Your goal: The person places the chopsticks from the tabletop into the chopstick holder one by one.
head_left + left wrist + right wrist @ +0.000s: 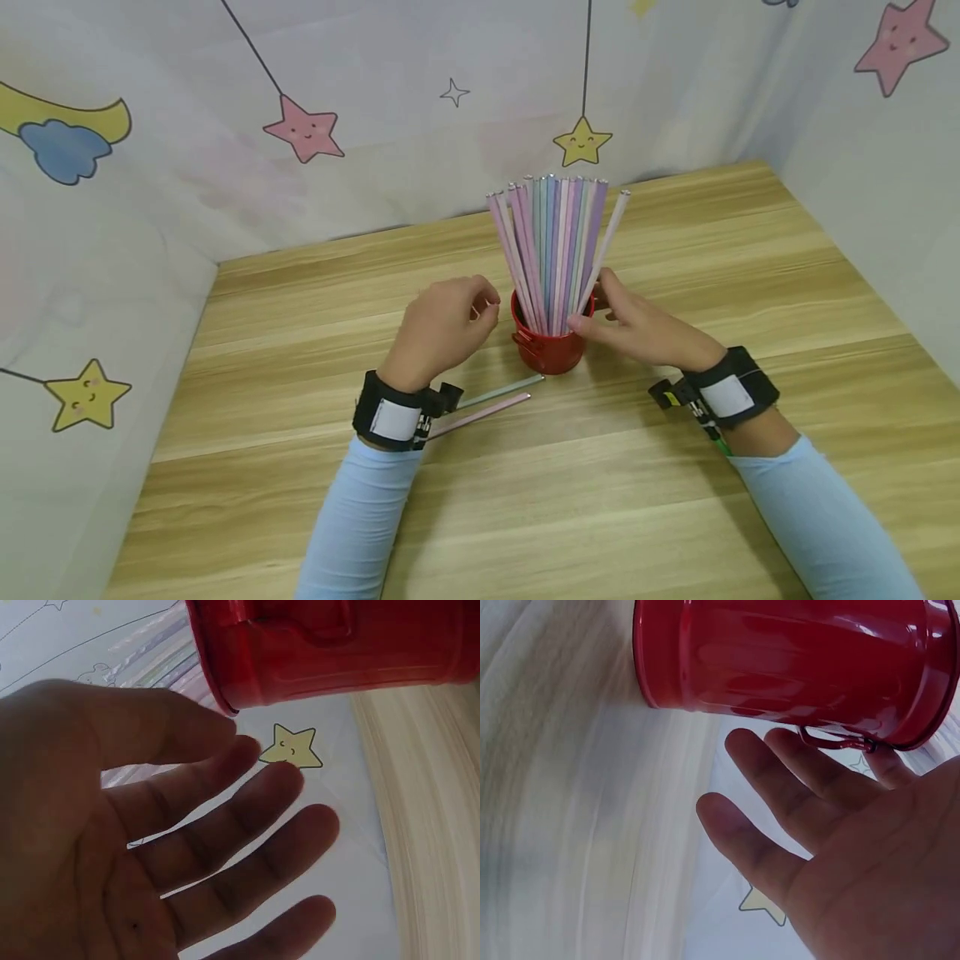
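A small red metal bucket (551, 354) with side handles holds several slim pastel sticks (555, 250) with shiny ends, fanned upright. One pale stick (611, 221) leans out to the right. My right hand (637, 325) is at the bucket's right side, thumb at the front rim and fingers behind; in the right wrist view its fingers extend loosely beside the handle (836, 741). To the left of the bucket hovers my left hand (450, 325), thumb and index tips close together with nothing between them and the other fingers loosely bent.
A green stick (502, 390) and a pink stick (487, 412) lie on the wooden table (570, 500) in front of the bucket, partly hidden by the left wrist. Behind the table hangs a white backdrop (420, 175) with printed stars.
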A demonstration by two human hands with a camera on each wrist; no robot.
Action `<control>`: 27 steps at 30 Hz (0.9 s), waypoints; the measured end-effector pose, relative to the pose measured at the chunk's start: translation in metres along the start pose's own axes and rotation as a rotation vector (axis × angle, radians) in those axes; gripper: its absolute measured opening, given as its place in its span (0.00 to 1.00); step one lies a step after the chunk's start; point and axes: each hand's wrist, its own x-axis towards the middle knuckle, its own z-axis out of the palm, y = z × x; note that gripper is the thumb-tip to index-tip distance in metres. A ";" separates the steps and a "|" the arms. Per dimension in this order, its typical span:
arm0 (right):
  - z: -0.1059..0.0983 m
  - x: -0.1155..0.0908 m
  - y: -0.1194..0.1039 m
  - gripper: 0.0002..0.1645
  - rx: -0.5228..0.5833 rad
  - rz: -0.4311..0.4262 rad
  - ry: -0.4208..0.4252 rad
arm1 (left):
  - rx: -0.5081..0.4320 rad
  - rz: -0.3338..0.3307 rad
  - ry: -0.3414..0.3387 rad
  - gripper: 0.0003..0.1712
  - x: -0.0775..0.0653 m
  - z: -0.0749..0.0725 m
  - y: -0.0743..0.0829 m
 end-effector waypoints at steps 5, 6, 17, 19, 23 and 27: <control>-0.004 -0.002 0.000 0.42 -0.004 0.025 -0.014 | 0.078 -0.014 -0.226 0.09 0.001 0.012 0.003; -0.005 -0.003 0.000 0.41 -0.006 0.033 -0.013 | 0.087 -0.016 -0.268 0.09 0.001 0.016 0.004; -0.005 0.000 0.001 0.43 -0.053 0.038 -0.010 | 0.166 0.024 -0.459 0.21 -0.002 0.054 0.009; -0.004 0.001 0.001 0.47 -0.066 0.040 -0.011 | 0.184 0.004 -0.452 0.20 -0.002 0.055 0.008; -0.002 0.001 0.001 0.51 -0.075 0.044 0.000 | 0.182 -0.040 -0.445 0.14 0.000 0.049 0.003; -0.001 0.001 0.002 0.56 -0.066 0.043 0.011 | 0.145 -0.044 -0.369 0.05 0.001 0.032 0.000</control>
